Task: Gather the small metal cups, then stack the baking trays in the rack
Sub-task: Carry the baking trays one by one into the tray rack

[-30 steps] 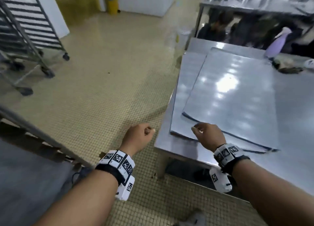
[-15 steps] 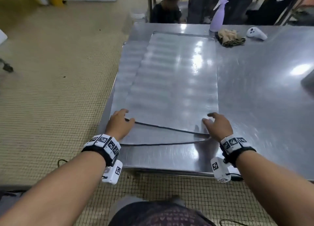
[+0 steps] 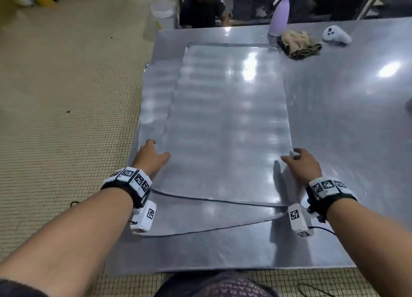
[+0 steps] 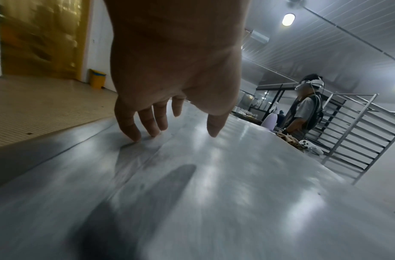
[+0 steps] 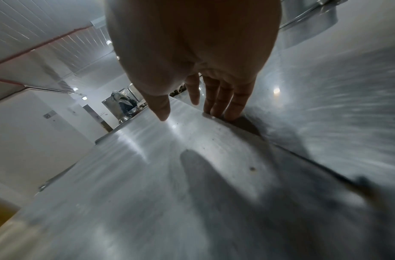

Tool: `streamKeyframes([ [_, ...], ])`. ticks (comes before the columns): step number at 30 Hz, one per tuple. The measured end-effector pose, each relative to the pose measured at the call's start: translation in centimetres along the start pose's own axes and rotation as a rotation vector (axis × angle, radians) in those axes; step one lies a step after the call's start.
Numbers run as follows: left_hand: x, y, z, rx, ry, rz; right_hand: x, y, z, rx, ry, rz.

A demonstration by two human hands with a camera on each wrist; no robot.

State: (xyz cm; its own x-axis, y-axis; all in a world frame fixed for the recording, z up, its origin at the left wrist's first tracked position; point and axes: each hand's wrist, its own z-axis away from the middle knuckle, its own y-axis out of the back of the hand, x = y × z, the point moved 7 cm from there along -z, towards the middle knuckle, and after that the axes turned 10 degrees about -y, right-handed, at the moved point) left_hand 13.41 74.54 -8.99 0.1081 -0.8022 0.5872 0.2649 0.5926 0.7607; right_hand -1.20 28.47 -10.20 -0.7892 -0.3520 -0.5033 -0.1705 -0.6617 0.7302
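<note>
Two flat metal baking trays lie stacked askew on the steel table [image 3: 334, 140]. The top tray [image 3: 227, 122] partly covers the lower tray [image 3: 156, 91]. My left hand [image 3: 151, 156] is at the top tray's left edge. Its straight fingers [image 4: 134, 135] touch the lower tray and the thumb reaches over the top one. My right hand [image 3: 298, 160] is at the top tray's right edge, with its fingers [image 5: 223, 112] down against the edge and the thumb over the tray. Neither hand holds anything. A tray rack [image 4: 358, 133] stands past the table's far end. No metal cups show.
At the table's far end stand a purple spray bottle [image 3: 278, 13], a crumpled cloth [image 3: 298, 43] and a white controller [image 3: 335, 34]. A person [image 3: 201, 9] is beyond the table, another [image 4: 305, 109] by the rack. Tiled floor [image 3: 66, 118] lies to the left.
My view has turned from the floor to face the table. The left hand came from beside the table onto the trays, and both hands slid further along the top tray's sides.
</note>
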Motion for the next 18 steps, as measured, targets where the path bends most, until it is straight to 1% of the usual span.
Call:
streamKeyframes([
  [3,1.0,0.3,-3.2,-0.026,-0.005,-0.001,-1.2,0.1,-1.6,-0.005,-0.034,-0.04],
  [6,1.5,-0.1,-5.9,-0.01,0.022,0.091,-1.9,0.2,-3.2,0.01,-0.072,-0.115],
  [8,1.7,-0.5,-7.0,0.016,0.052,0.157,-2.1,0.0,-4.1,0.022,-0.084,-0.121],
  [14,0.9,-1.9,-8.6,0.052,0.148,0.34,-2.8,-0.6,-5.2,0.03,-0.089,-0.091],
  [18,0.8,-2.4,-8.7,0.037,0.102,0.441,-2.8,-0.7,-4.9,0.012,-0.066,-0.117],
])
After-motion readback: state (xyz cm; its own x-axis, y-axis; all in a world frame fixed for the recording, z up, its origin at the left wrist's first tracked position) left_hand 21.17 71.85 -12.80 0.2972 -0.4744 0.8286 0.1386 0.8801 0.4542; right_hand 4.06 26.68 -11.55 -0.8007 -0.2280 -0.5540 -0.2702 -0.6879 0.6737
